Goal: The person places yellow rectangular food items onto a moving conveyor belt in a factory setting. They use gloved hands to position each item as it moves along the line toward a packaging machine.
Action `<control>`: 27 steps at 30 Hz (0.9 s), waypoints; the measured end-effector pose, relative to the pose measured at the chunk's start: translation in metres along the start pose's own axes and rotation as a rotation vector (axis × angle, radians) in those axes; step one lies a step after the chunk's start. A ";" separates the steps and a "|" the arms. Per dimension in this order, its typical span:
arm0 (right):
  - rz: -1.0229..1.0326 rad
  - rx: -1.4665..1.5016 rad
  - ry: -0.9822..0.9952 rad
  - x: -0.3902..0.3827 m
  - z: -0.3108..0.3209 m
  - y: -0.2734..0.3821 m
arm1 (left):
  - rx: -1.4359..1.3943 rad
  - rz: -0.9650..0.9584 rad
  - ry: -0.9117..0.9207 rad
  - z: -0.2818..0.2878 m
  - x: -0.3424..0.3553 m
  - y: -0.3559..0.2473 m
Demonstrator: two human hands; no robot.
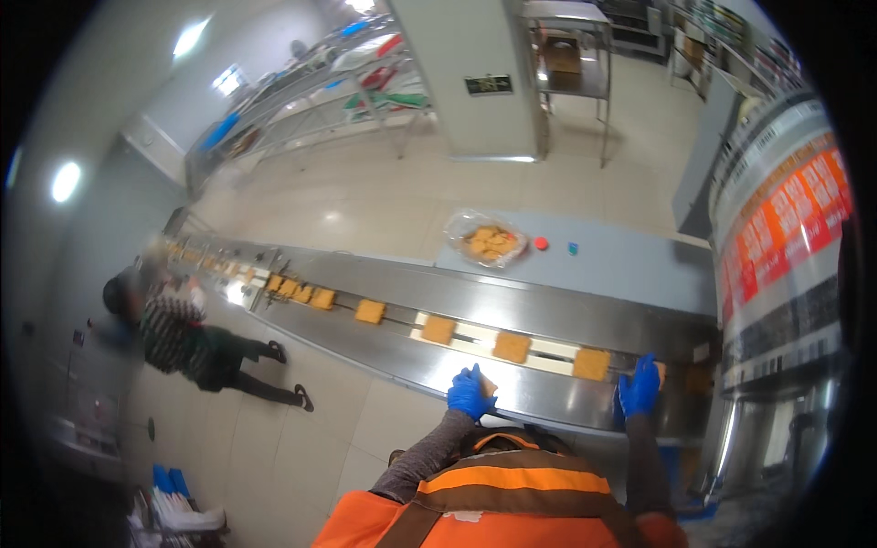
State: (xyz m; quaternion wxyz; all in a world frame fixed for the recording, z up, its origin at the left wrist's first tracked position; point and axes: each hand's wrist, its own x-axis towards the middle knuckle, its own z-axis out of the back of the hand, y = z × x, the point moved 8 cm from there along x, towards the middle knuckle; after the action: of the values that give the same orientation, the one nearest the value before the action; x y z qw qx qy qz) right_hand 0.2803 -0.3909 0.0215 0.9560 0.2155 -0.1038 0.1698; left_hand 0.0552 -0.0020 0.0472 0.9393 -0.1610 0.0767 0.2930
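Several square slices (512,347) are lined along the conveyor (475,331); one piece (490,387), unplaced, is gripped by the left hand (470,395); the grip of the right hand (639,387) cannot be told.

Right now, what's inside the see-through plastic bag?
In the bag, I can see a pile of golden-brown pieces. The top ones cover whatever lies underneath, so I can't see the bottom or count them all.
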 end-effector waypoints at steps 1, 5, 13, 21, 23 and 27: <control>0.035 -0.001 0.020 -0.006 -0.009 0.007 | 0.020 -0.008 0.027 -0.003 0.004 0.000; -0.119 0.200 0.021 0.000 -0.018 0.054 | 0.043 -0.029 0.073 -0.010 0.014 0.007; -0.317 0.273 0.096 0.005 -0.035 0.003 | 0.031 -0.082 0.099 -0.003 0.011 0.010; 0.184 0.129 -0.019 -0.007 -0.022 0.087 | -0.298 -0.019 -0.027 0.025 0.014 -0.001; 0.094 0.511 0.170 -0.016 -0.044 0.148 | -0.314 -0.084 -0.114 0.036 0.018 -0.020; -0.429 1.321 0.843 -0.051 -0.119 0.232 | -0.331 -0.224 -0.045 0.051 0.024 -0.054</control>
State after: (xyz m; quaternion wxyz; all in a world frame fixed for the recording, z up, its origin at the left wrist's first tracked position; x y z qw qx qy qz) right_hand 0.1623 -0.1548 -0.0102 0.6020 0.6685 0.4300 0.0761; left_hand 0.1080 -0.0135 0.1027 0.9283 -0.3139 -0.0120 0.1988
